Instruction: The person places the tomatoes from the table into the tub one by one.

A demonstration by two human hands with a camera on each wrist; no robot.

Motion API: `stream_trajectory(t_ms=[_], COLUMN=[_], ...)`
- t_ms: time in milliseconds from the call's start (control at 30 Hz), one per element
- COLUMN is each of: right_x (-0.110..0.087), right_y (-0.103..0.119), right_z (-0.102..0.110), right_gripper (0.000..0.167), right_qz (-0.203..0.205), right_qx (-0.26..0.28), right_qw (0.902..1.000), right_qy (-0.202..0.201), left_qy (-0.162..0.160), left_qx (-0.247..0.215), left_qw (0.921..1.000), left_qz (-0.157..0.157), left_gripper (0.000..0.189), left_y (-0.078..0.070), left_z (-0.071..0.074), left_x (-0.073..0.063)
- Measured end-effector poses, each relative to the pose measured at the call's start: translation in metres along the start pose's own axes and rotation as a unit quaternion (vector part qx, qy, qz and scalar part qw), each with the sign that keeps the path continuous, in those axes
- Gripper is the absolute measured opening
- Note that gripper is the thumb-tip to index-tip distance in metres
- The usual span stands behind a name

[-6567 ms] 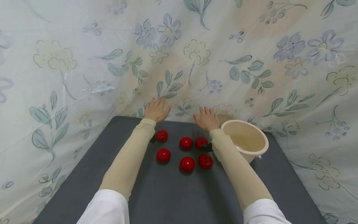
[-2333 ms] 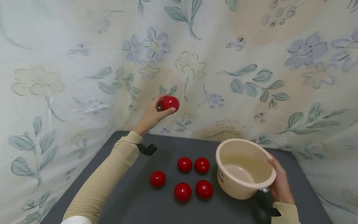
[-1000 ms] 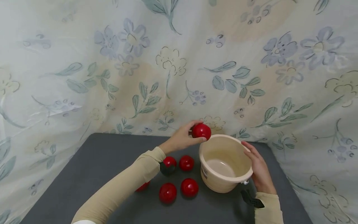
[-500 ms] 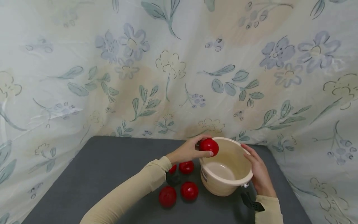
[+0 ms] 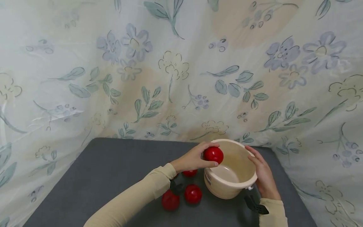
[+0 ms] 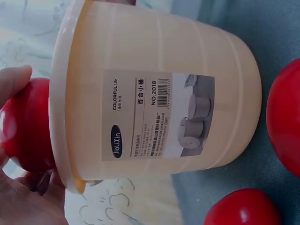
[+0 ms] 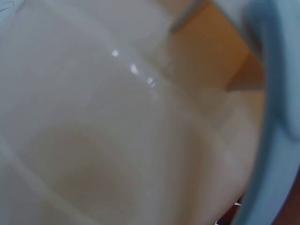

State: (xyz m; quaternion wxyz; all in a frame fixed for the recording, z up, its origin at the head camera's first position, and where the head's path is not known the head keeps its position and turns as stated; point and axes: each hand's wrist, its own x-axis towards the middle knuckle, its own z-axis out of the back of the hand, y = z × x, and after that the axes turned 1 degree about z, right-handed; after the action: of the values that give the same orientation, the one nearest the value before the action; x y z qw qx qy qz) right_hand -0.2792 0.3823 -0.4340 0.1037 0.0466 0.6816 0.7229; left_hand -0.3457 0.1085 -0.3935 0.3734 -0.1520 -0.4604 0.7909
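Note:
My left hand (image 5: 195,157) holds a glossy red ball (image 5: 214,155), thumb below and fingers above, at the left rim of a cream plastic bucket (image 5: 224,189). In the left wrist view this red ball (image 6: 29,124) overlaps the rim edge, and a printed label (image 6: 157,117) shows on the bucket's side. My right hand (image 5: 265,176) grips the bucket's right rim. The visible part of the bucket's floor is bare. In the right wrist view the bucket wall (image 7: 93,117) fills most of the picture, blurred.
More red balls lie on the dark grey table (image 5: 113,170) left of the bucket: one in front (image 5: 193,194), one beside it (image 5: 170,200), one farther back (image 5: 190,172). My left forearm (image 5: 136,198) hides part of this group. A floral cloth (image 5: 170,78) hangs behind the table.
My left hand has carried the red ball from the left, over the table, then down to the bucket's left rim. My right hand has come to the bucket and stays on its rim.

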Motion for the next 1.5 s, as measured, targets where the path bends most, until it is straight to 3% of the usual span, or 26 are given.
stream_trajectory(t_ms=[267,667,800,900,1000,1267,1400,1500], right_x=[0.001,0.001,0.000,0.001,0.002,0.005,0.004,0.004], right_y=[0.000,0.000,0.000,0.000,0.000,0.000,-0.001,-0.003], right_z=[0.000,-0.001,0.000,0.000,0.000,-0.006,-0.002,-0.001], right_gripper=[0.052,0.051,0.051,0.052,0.053,0.051,0.050,0.049], right_qz=[-0.006,-0.005,-0.002,0.001,0.004,-0.001,-0.004,-0.008], right_qx=[0.000,0.004,0.009,0.015,0.017,0.027,0.035,0.046], right_qw=[1.0000,1.0000,1.0000,0.9999,0.9998,0.9996,0.9994,0.9989], right_qy=[-0.003,-0.003,0.001,0.003,0.001,0.005,0.000,0.003], left_qy=[0.002,-0.013,-0.027,-0.052,-0.081,-0.138,-0.161,-0.173], left_qx=[-0.020,-0.031,-0.103,-0.185,-0.220,-0.186,-0.160,-0.129], left_qw=[0.9996,0.9989,0.9940,0.9812,0.9721,0.9728,0.9737,0.9763], left_qz=[0.018,0.032,0.024,0.013,0.012,0.011,0.007,0.022], left_gripper=[0.077,0.072,0.061,0.049,0.041,0.038,0.037,0.035], left_y=[0.003,0.004,0.005,0.007,0.011,0.031,0.043,0.055], left_z=[0.001,0.001,0.004,0.013,0.027,0.087,0.103,0.108], left_x=[0.001,0.000,0.000,-0.002,-0.009,-0.068,-0.101,-0.127])
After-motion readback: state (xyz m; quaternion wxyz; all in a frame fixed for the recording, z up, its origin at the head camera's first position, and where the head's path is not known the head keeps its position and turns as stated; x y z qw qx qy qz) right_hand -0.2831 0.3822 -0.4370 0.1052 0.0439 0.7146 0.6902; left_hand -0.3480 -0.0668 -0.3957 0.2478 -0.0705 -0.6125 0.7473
